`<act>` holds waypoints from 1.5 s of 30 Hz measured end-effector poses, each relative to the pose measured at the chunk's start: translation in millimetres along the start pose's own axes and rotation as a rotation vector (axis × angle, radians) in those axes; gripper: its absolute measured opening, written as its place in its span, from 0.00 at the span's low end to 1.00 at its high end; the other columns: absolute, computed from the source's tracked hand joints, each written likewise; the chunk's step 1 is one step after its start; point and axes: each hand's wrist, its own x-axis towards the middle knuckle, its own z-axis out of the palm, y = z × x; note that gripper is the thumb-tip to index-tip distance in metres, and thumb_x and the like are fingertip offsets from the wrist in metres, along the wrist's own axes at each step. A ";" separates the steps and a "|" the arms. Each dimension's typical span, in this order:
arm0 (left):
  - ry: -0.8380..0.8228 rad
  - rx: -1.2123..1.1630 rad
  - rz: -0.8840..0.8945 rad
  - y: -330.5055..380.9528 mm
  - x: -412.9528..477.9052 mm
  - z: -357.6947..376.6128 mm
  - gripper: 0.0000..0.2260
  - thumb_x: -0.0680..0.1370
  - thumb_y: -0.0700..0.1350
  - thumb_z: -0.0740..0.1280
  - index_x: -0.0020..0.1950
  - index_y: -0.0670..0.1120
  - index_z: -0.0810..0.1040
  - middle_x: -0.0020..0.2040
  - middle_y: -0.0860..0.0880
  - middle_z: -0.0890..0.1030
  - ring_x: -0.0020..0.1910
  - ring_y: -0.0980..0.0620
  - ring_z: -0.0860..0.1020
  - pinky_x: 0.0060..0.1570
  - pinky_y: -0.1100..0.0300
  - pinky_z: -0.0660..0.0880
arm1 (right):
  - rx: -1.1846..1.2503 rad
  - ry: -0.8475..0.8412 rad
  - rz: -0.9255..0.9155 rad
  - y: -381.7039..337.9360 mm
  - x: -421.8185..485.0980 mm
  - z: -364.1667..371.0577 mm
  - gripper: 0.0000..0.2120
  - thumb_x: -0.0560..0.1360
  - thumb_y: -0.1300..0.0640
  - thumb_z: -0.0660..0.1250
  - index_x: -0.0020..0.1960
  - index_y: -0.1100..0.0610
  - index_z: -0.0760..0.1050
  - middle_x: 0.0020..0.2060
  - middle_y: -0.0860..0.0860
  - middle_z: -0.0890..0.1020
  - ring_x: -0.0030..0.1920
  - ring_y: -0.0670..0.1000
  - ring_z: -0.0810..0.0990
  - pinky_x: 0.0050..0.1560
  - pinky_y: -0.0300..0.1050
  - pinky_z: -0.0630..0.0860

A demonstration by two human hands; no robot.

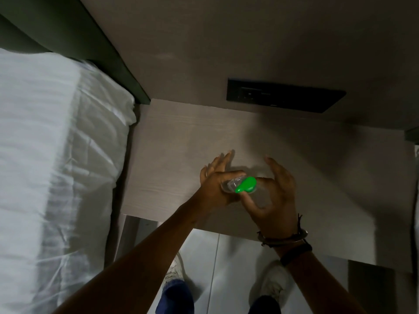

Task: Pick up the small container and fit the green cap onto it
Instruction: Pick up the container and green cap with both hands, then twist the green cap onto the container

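A small clear container lies sideways in my left hand, held above the wooden bedside table. The bright green cap sits at the container's right end. My right hand pinches the cap between thumb and forefinger, while its other fingers spread upward. My left hand's fingers stretch out past the container, and its palm hides part of the clear body. How far the cap is seated I cannot tell.
A bed with white sheets runs along the left. A black socket panel is set in the wall behind the table. Below the table edge are a pale tiled floor and my white shoes.
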 end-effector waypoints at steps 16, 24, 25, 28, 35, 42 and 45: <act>0.003 -0.067 0.039 -10.7 3.9 3.7 0.25 0.67 0.52 0.75 0.63 0.56 0.74 0.78 0.48 0.51 0.72 0.55 0.41 0.69 0.49 0.39 | 0.060 0.066 -0.048 10.5 -1.5 10.0 0.15 0.66 0.50 0.70 0.46 0.60 0.79 0.61 0.62 0.77 0.60 0.58 0.75 0.58 0.60 0.74; -0.010 -0.053 0.064 -5.9 1.3 -1.8 0.25 0.67 0.53 0.75 0.63 0.55 0.75 0.78 0.47 0.52 0.76 0.46 0.45 0.71 0.43 0.41 | -0.008 -0.063 0.059 15.1 -1.8 12.5 0.13 0.64 0.53 0.72 0.44 0.60 0.80 0.64 0.60 0.76 0.61 0.63 0.75 0.59 0.67 0.72; -0.010 -0.061 0.061 -5.2 1.2 -3.6 0.25 0.67 0.52 0.75 0.63 0.54 0.75 0.78 0.47 0.52 0.76 0.46 0.45 0.71 0.43 0.41 | -0.022 -0.072 0.071 14.8 -1.7 13.8 0.14 0.64 0.53 0.73 0.45 0.61 0.80 0.65 0.61 0.76 0.62 0.63 0.74 0.58 0.67 0.72; 0.001 -0.092 0.046 -2.7 1.2 -7.1 0.25 0.67 0.48 0.76 0.63 0.53 0.76 0.78 0.48 0.52 0.76 0.47 0.45 0.72 0.44 0.40 | -0.059 -0.087 0.114 15.4 2.1 15.1 0.26 0.64 0.52 0.76 0.59 0.59 0.76 0.70 0.62 0.69 0.68 0.64 0.69 0.63 0.69 0.69; -0.002 -0.062 0.003 0.3 1.6 -6.0 0.26 0.66 0.47 0.77 0.63 0.50 0.76 0.78 0.48 0.53 0.77 0.48 0.45 0.73 0.44 0.42 | -0.045 -0.196 -0.027 18.7 15.3 8.3 0.17 0.66 0.51 0.73 0.53 0.55 0.81 0.69 0.58 0.72 0.70 0.64 0.66 0.64 0.71 0.65; 0.004 -0.079 0.046 -3.3 0.1 -7.4 0.23 0.65 0.49 0.76 0.59 0.50 0.78 0.78 0.47 0.54 0.77 0.44 0.45 0.72 0.41 0.42 | 0.021 -0.203 0.033 13.9 13.7 10.3 0.38 0.58 0.41 0.78 0.62 0.56 0.74 0.73 0.62 0.64 0.72 0.64 0.62 0.69 0.69 0.62; 0.021 -0.060 0.049 -3.5 1.5 -3.4 0.25 0.64 0.48 0.78 0.60 0.52 0.78 0.78 0.48 0.55 0.77 0.45 0.47 0.71 0.42 0.43 | -0.002 -0.142 -0.007 16.7 13.0 9.3 0.20 0.62 0.51 0.78 0.51 0.58 0.81 0.67 0.61 0.73 0.69 0.65 0.67 0.63 0.72 0.66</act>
